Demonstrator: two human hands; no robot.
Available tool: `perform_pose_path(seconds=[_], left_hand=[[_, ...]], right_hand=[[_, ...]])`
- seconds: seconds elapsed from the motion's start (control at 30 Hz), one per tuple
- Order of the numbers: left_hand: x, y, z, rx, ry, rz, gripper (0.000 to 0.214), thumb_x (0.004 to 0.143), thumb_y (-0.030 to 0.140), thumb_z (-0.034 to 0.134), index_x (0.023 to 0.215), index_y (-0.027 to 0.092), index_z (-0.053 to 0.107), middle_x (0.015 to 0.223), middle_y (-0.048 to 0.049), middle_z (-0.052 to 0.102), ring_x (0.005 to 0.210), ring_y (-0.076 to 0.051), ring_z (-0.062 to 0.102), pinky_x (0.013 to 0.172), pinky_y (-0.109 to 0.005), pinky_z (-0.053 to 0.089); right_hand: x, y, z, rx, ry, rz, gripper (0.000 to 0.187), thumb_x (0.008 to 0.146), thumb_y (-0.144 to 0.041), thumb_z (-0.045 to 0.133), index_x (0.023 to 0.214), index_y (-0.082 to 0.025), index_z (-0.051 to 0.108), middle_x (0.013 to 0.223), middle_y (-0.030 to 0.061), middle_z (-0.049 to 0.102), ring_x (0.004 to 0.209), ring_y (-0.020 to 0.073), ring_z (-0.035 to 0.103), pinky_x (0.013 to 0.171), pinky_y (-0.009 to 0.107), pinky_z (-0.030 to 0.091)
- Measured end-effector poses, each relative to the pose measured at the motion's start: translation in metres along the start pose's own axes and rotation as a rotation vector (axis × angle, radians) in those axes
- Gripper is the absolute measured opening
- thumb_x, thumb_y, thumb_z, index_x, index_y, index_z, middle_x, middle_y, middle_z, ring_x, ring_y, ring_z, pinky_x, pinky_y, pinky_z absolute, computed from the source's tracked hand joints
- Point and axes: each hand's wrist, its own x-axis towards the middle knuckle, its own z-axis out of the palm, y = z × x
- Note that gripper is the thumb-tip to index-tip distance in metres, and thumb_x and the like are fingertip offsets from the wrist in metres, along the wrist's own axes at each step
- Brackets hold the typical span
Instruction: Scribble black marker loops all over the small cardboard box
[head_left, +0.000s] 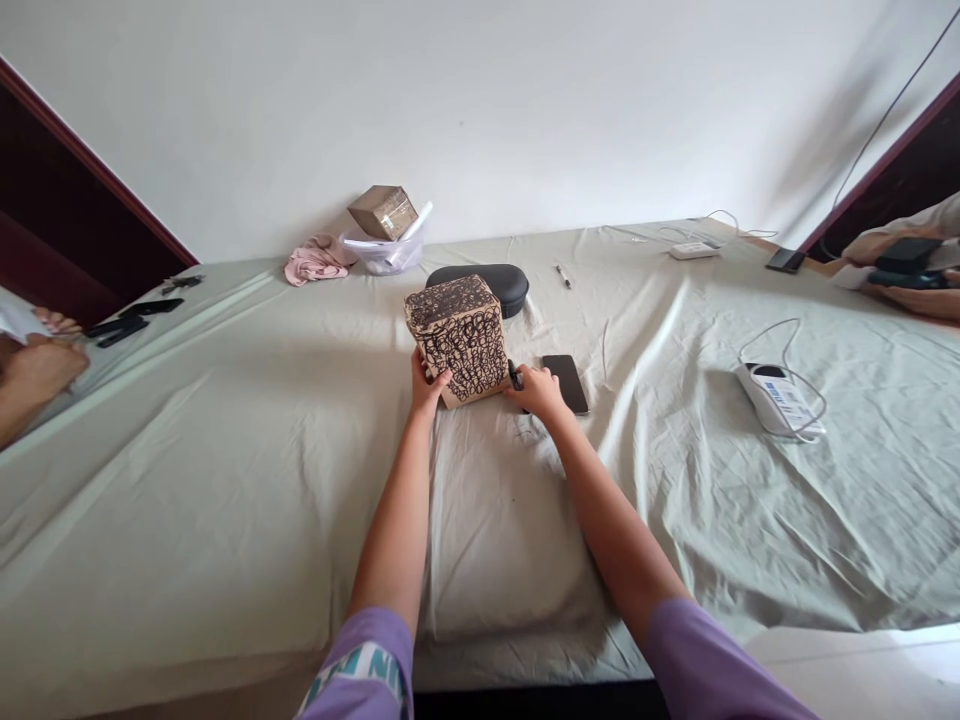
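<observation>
A cardboard box (466, 355) stands slightly tilted on the cloth in front of me, its front and top covered in looping black scribbles. My left hand (427, 385) grips its lower left side, the thumb lying on the front face. At the lower right corner, my right hand (538, 390) is closed round a black marker (515, 375), which is partly hidden by the fingers. A dark phone (567, 384) lies just beyond my right hand. Behind the box rests a black zip case (506, 288), partly covered by it.
A pale green cloth (262, 450) covers the table. Toward the wall are a pink cloth (319, 260), a plastic basket (386, 258) with a small box (384, 212), and a pen (563, 277). A power strip (781, 400) lies right. Other people's hands show at both sides.
</observation>
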Motion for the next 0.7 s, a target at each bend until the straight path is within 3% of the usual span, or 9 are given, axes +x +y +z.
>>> perform_pose_path(seconds=[0.1,0.2,0.3,0.37,0.5,0.6,0.7], left_hand=[[0.000,0.000,0.000,-0.005,0.011,0.002,0.112,0.052,0.073,0.098,0.146,0.029,0.055,0.147,-0.0145,0.061,0.137,-0.038,0.061,0.111,-0.050,0.055],[0.001,0.001,-0.001,-0.017,0.036,0.011,0.108,0.054,0.074,0.096,0.144,0.028,0.056,0.149,-0.0149,0.061,0.139,-0.037,0.061,0.116,-0.051,0.053],[0.003,0.001,-0.002,-0.034,0.070,0.020,0.106,0.057,0.077,0.094,0.143,0.028,0.056,0.149,-0.0150,0.062,0.142,-0.037,0.060,0.121,-0.052,0.049],[0.006,0.001,-0.004,-0.050,0.083,0.018,0.104,0.059,0.078,0.092,0.143,0.029,0.056,0.148,-0.0148,0.064,0.143,-0.037,0.060,0.123,-0.052,0.048],[0.010,0.000,-0.006,-0.090,0.092,-0.016,0.102,0.062,0.081,0.089,0.143,0.030,0.056,0.148,-0.0139,0.065,0.144,-0.034,0.061,0.121,-0.051,0.051],[0.010,0.001,-0.006,-0.120,0.083,-0.063,0.103,0.062,0.084,0.087,0.145,0.033,0.054,0.148,-0.0139,0.066,0.142,-0.034,0.063,0.114,-0.052,0.057],[0.009,0.006,-0.003,-0.145,0.061,-0.096,0.108,0.062,0.085,0.086,0.150,0.034,0.049,0.152,-0.0149,0.064,0.142,-0.036,0.063,0.108,-0.053,0.060]], right_hand=[[-0.002,-0.009,0.012,0.004,-0.002,0.023,0.042,0.096,-0.023,0.068,0.137,-0.016,0.069,0.133,0.0223,0.077,0.131,0.0374,0.066,0.111,0.044,0.044],[0.000,-0.006,0.010,0.068,0.005,0.054,0.041,0.103,-0.023,0.052,0.140,-0.012,0.066,0.131,0.0243,0.078,0.122,0.0354,0.072,0.100,0.040,0.050],[0.003,0.002,0.004,0.157,0.011,0.050,0.047,0.107,-0.023,0.035,0.145,-0.013,0.062,0.124,0.0190,0.081,0.109,0.0286,0.076,0.086,0.033,0.053],[0.004,0.005,0.003,0.190,0.014,0.046,0.048,0.108,-0.024,0.034,0.147,-0.014,0.060,0.119,0.0155,0.082,0.104,0.0261,0.076,0.082,0.030,0.053],[0.004,0.003,0.010,0.170,0.023,0.072,0.043,0.108,-0.031,0.046,0.145,-0.019,0.064,0.121,0.0152,0.081,0.109,0.0291,0.076,0.085,0.032,0.053],[0.002,0.000,0.016,0.140,0.039,0.085,0.042,0.112,-0.038,0.044,0.145,-0.022,0.065,0.123,0.0158,0.080,0.114,0.0315,0.074,0.091,0.036,0.053],[0.000,-0.002,0.017,0.124,0.048,0.082,0.042,0.112,-0.033,0.043,0.145,-0.020,0.066,0.131,0.0189,0.076,0.122,0.0326,0.071,0.100,0.038,0.053]])
